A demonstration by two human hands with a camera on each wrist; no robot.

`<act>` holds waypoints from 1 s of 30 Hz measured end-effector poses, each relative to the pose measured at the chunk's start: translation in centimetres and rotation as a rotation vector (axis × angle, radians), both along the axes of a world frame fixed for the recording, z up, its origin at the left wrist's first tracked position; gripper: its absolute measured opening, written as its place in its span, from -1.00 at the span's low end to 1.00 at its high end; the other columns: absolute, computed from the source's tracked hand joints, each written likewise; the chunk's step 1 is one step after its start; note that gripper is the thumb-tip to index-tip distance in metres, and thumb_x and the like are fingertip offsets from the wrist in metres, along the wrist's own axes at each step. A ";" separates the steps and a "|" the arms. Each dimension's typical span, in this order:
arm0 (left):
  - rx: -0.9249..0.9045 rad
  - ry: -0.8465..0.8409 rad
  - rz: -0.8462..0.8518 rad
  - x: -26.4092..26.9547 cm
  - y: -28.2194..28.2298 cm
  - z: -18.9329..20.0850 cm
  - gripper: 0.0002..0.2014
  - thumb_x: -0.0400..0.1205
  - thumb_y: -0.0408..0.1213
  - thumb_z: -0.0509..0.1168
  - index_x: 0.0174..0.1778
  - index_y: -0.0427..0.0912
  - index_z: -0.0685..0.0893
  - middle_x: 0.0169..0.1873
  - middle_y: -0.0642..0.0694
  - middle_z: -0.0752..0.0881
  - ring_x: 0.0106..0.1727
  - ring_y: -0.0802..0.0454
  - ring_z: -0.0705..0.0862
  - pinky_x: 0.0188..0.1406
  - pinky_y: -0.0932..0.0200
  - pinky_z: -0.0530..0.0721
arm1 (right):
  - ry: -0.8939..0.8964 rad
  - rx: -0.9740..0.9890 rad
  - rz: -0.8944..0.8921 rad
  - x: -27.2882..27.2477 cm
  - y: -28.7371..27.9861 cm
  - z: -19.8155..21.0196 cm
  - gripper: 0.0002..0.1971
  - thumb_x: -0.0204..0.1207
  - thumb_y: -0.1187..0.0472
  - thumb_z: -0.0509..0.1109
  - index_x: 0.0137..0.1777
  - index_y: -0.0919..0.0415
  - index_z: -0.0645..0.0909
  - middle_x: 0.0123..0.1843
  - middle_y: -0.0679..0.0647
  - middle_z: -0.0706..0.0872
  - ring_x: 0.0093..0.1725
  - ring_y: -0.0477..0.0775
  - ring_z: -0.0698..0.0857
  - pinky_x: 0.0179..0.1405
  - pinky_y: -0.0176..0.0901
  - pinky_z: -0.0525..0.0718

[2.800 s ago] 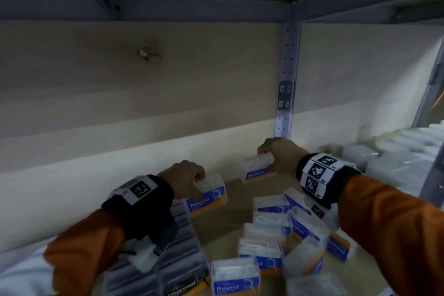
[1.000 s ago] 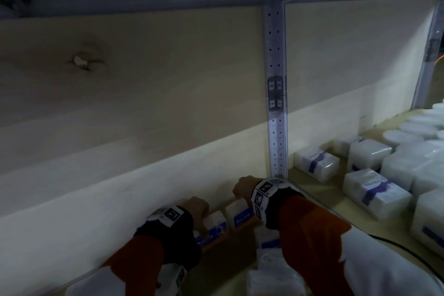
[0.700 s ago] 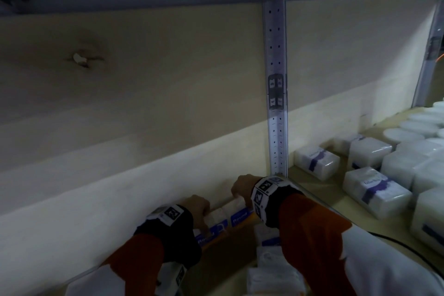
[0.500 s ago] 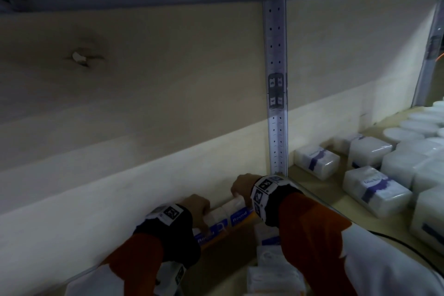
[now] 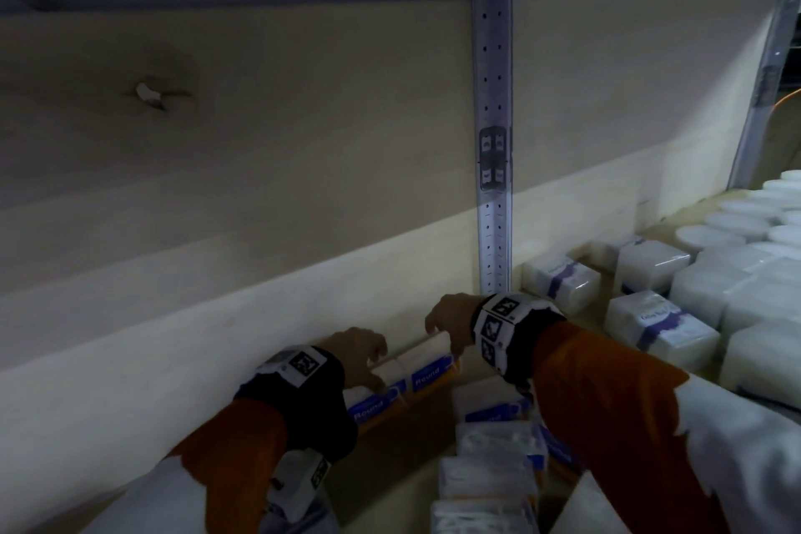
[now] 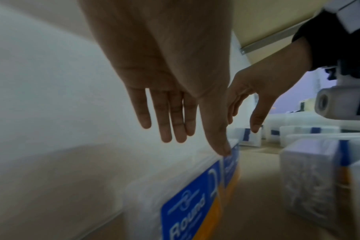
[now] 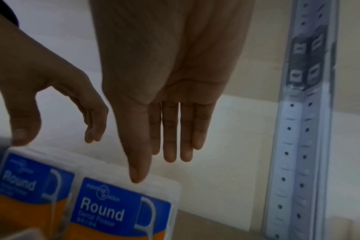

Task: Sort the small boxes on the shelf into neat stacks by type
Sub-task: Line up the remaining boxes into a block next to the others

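Two flosser boxes are stood side by side at the back edge of the shelf (image 5: 390,468), against the back wall and just left of the metal post (image 5: 494,204): the left box (image 5: 376,392) and the right box (image 5: 429,364), touching each other. Being small clear plastic cases, they are judged light, stiff and somewhat slippery, best taken by the short ends or top edges. The left hand (image 5: 359,353) is held above the left box, fingers straight and relaxed, thumb tip (image 6: 222,147) touching its top front edge. The right hand (image 5: 450,323) is likewise spread over the right box, with only the thumb (image 7: 138,170) resting on it. More boxes (image 5: 490,460) are seen loose nearer the front edge.
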State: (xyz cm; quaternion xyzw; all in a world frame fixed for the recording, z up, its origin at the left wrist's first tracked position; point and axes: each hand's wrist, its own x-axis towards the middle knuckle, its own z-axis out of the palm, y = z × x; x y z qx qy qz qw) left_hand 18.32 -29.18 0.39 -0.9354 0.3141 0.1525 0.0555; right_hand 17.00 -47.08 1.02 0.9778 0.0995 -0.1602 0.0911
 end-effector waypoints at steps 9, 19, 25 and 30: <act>-0.131 0.009 -0.165 -4.3 -0.7 2.1 -0.57 0.64 -0.13 0.29 0.43 -0.11 0.48 0.40 -0.07 0.50 0.39 -0.02 0.49 0.36 0.16 0.42 | -0.010 0.022 0.027 -6.7 -2.2 4.4 -0.48 0.61 0.21 0.31 0.55 0.24 0.32 0.52 0.16 0.44 0.48 0.13 0.42 0.40 -0.12 0.38; -0.180 0.085 -0.324 -12.9 0.7 2.4 -0.71 0.62 -0.25 0.31 0.22 -0.31 0.63 0.21 -0.22 0.65 0.23 -0.12 0.60 0.02 0.28 0.41 | -0.023 0.072 0.025 -17.7 -3.3 4.8 -0.58 0.58 0.10 0.33 0.42 0.15 0.50 0.35 0.08 0.62 0.27 0.07 0.60 0.16 -0.22 0.52; -0.006 0.096 -0.298 -16.5 1.9 0.4 -0.61 0.61 -0.06 0.31 0.21 -0.28 0.58 0.19 -0.22 0.65 0.16 -0.13 0.61 -0.31 0.27 0.29 | 0.004 0.128 0.054 -23.0 -2.7 2.9 -0.61 0.59 0.05 0.32 0.39 0.11 0.55 0.35 0.03 0.62 0.28 0.01 0.58 0.13 -0.31 0.43; 0.039 0.095 -0.208 -17.8 2.4 -0.7 -0.51 0.57 0.02 0.34 0.30 -0.22 0.51 0.26 -0.17 0.57 0.13 -0.08 0.56 -0.31 0.28 0.36 | 0.074 0.167 0.029 -25.1 -2.2 0.8 -0.56 0.56 -0.01 0.34 0.42 0.10 0.51 0.39 0.03 0.58 0.33 0.04 0.56 0.25 -0.21 0.47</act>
